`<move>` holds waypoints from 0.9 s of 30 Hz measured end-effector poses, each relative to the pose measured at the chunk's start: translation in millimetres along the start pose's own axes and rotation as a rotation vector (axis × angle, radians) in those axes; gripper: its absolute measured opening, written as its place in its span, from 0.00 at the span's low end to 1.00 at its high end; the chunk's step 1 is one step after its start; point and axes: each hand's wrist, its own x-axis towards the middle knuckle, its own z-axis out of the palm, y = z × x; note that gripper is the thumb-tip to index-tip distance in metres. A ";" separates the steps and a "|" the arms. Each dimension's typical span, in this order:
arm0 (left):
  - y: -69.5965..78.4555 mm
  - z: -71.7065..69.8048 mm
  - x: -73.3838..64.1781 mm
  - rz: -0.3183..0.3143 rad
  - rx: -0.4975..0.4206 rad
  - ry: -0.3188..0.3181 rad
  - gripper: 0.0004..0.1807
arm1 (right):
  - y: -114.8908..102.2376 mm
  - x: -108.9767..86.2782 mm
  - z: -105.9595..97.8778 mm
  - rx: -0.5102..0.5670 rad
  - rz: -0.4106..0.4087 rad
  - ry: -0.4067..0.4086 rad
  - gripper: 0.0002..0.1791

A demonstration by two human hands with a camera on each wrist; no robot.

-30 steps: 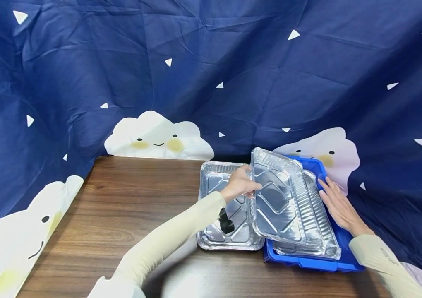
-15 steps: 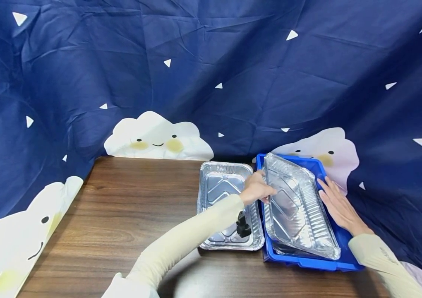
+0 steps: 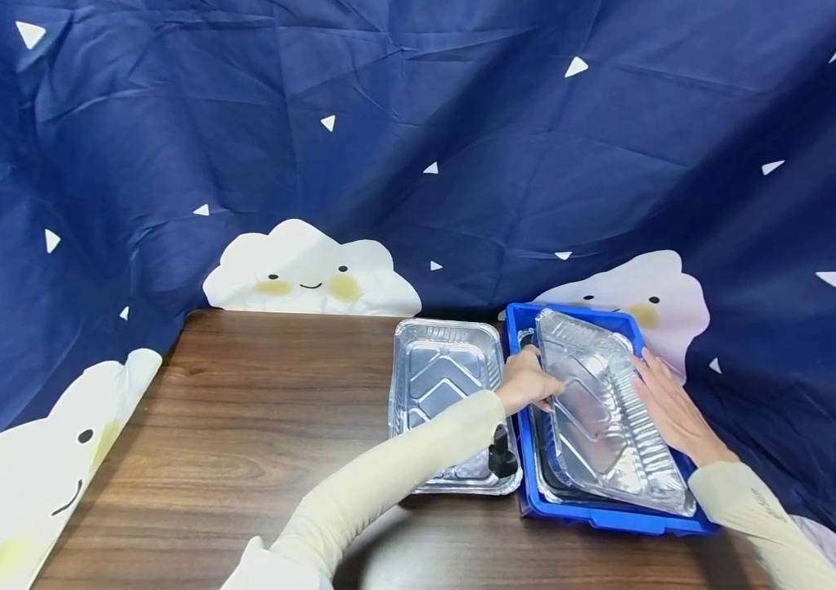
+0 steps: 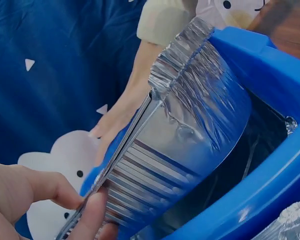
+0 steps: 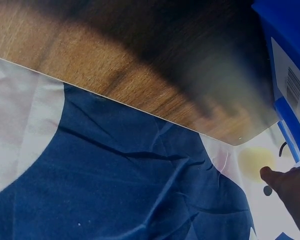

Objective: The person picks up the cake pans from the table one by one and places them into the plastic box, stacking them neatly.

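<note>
Foil pan (image 3: pixel 588 410) is tilting over the bin (image 3: pixel 624 523); the left hand (image 3: pixel 529 381) is pinching its raised edge, ideally lightly, against creasing; the right hand (image 3: pixel 672 410), fingers straight, is lying alongside.

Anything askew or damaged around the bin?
The foil tray the left hand pinches tilts over the blue bin, left edge raised, unlike the tray lying flat on the table. The held one's corner is wrinkled; damage or normal crimping, can't tell.

Pale glare low on the tabletop (image 3: pixel 256 410), dim left-wrist view
</note>
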 end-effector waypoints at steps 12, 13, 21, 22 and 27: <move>-76.3 72.0 91.1 0.068 0.157 0.043 0.12 | -2.8 2.1 0.2 0.003 0.026 -0.028 0.34; -80.9 76.4 97.3 0.071 0.174 0.038 0.13 | -2.3 1.9 0.3 0.004 0.030 -0.032 0.34; -62.7 60.0 80.2 -0.002 0.172 -0.048 0.17 | -2.7 0.6 -0.3 0.002 0.060 -0.043 0.35; -57.9 55.1 73.4 0.002 0.177 -0.052 0.17 | -3.0 0.5 -0.5 0.002 0.058 -0.046 0.35; -19.4 16.9 22.3 0.013 0.156 -0.075 0.19 | -3.1 0.5 -0.5 0.000 0.034 -0.033 0.34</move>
